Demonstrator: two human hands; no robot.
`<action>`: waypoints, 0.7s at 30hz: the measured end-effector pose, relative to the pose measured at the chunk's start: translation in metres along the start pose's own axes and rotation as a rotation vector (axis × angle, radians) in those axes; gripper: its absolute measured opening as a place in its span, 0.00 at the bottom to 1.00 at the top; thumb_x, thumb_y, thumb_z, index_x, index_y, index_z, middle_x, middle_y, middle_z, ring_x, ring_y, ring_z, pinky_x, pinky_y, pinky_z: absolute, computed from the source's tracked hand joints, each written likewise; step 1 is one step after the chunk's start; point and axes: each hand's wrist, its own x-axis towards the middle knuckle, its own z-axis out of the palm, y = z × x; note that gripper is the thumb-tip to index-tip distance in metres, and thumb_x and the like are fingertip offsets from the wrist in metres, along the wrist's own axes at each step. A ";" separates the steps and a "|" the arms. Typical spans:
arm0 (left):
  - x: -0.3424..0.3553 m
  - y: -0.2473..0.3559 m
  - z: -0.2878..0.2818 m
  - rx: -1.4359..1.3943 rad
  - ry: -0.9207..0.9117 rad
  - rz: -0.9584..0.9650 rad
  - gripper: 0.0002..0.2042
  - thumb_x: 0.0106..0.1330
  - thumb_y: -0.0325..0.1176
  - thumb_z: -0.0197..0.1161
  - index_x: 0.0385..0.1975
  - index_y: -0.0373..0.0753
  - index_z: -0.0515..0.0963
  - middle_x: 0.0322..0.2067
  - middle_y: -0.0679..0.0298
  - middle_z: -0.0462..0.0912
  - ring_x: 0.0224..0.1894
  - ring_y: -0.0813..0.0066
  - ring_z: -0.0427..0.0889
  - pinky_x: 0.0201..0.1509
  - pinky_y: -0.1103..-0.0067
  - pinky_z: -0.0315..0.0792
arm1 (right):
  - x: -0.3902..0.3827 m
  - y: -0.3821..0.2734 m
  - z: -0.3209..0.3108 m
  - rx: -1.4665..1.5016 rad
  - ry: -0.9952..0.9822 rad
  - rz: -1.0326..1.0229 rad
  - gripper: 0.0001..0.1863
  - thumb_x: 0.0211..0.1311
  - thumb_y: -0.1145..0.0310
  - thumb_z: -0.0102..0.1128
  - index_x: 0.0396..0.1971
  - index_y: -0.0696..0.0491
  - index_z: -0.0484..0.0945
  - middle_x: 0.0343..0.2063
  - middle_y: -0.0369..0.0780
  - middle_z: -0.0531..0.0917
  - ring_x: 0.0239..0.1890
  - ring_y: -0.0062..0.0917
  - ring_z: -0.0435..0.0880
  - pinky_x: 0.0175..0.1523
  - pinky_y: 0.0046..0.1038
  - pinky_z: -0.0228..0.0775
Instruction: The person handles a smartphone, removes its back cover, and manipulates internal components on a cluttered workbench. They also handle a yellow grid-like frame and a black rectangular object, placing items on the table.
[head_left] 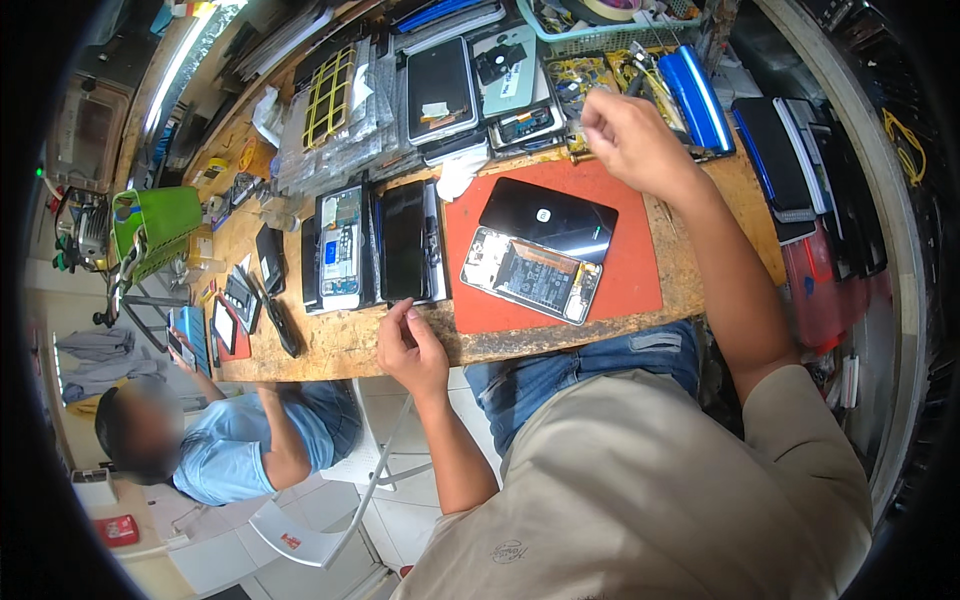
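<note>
On the orange-red mat [490, 320] lies an opened phone [533, 277], its dark battery and inner parts showing. A glossy black phone panel [545, 222] lies against its far side. My right hand [637, 145] is raised beyond the panel, by the tools and small parts at the back of the bench. Its fingers are curled inward, and what they hold, if anything, is hidden. Near the front edge of the bench is my left hand [412, 350], loosely bent with fingers apart and nothing visible in it. Its fingertips are close to a dark-screened device [403, 240].
Left of the mat lies another opened device [342, 245]. Stacked tablets and parts [440, 90], a blue cylinder [695, 98] and a green basket [610, 35] fill the back. A person in light blue [240, 445] sits at the left, near a green bin [150, 230].
</note>
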 end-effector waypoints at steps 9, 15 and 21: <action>0.001 0.003 0.001 0.026 -0.002 0.008 0.06 0.72 0.24 0.62 0.42 0.33 0.85 0.29 0.61 0.84 0.25 0.74 0.77 0.28 0.77 0.68 | 0.003 0.007 0.004 -0.002 0.241 -0.072 0.04 0.66 0.77 0.67 0.37 0.61 0.83 0.32 0.44 0.86 0.32 0.32 0.86 0.39 0.33 0.77; 0.002 0.004 0.002 0.001 0.017 0.068 0.07 0.72 0.24 0.61 0.42 0.31 0.85 0.29 0.60 0.84 0.24 0.76 0.75 0.27 0.78 0.67 | 0.002 0.001 0.001 0.027 0.222 -0.024 0.10 0.71 0.68 0.66 0.33 0.58 0.79 0.25 0.49 0.85 0.29 0.47 0.86 0.37 0.44 0.76; 0.002 0.005 0.001 0.001 -0.009 0.042 0.07 0.72 0.24 0.61 0.42 0.31 0.85 0.29 0.60 0.84 0.25 0.76 0.76 0.28 0.78 0.68 | 0.002 0.003 0.002 -0.124 0.192 -0.031 0.16 0.75 0.62 0.62 0.30 0.59 0.78 0.22 0.48 0.82 0.27 0.46 0.84 0.34 0.43 0.72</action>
